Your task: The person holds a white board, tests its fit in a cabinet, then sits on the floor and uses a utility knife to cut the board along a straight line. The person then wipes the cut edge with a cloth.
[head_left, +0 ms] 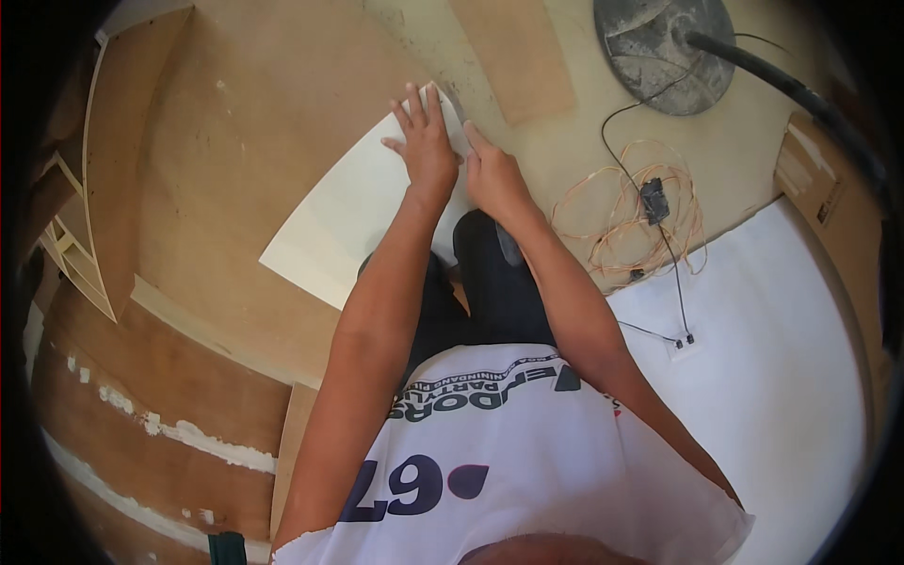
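A white flat sheet with straight edges lies ahead of my knees, partly hidden by my arms and legs. My left hand rests flat on its far part, fingers spread and pointing away from me. Close beside it, at the sheet's right edge, is my right hand. Its index finger stretches along that edge while the other fingers are curled in. Whatever the right hand grips is hidden under the fingers.
A brown wooden frame with compartments stands at the left. Right of the sheet lie a brown board strip, a coiled orange cord and a black box on a cable. A round black base with a pole stands far right, near a cardboard box.
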Demonstrator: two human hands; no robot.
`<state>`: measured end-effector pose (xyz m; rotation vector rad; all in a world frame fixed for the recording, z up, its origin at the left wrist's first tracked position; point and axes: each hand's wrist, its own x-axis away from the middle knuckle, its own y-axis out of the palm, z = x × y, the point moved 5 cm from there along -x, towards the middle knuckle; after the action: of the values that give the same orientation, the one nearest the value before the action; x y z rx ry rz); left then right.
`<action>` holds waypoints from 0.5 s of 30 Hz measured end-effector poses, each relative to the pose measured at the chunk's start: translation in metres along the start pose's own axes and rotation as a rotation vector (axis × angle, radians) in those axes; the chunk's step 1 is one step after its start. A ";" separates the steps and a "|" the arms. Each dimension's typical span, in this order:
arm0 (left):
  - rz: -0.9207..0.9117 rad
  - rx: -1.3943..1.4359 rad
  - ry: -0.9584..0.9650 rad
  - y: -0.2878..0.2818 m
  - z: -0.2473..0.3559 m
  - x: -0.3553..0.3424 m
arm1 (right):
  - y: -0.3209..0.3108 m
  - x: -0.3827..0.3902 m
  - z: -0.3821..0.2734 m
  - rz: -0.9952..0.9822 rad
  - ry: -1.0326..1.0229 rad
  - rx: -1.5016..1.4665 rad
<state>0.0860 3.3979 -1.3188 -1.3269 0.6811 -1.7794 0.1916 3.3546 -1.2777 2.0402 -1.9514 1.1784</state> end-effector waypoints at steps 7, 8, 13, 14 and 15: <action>-0.027 -0.005 -0.037 0.005 -0.009 0.008 | 0.002 0.002 -0.009 -0.034 0.047 0.036; -0.030 0.012 -0.039 0.000 -0.003 0.003 | -0.003 -0.005 -0.007 -0.040 0.096 0.040; -0.080 0.021 -0.048 -0.004 0.002 -0.003 | -0.018 -0.009 0.008 -0.050 0.149 0.006; -0.047 0.027 -0.027 -0.006 0.004 -0.005 | -0.025 0.003 0.006 -0.035 0.167 -0.009; -0.014 0.033 -0.005 -0.007 0.004 -0.004 | -0.026 0.013 0.009 -0.014 0.130 -0.024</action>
<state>0.0883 3.4053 -1.3148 -1.3168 0.6385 -1.7906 0.2168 3.3434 -1.2654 1.9106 -1.8787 1.2447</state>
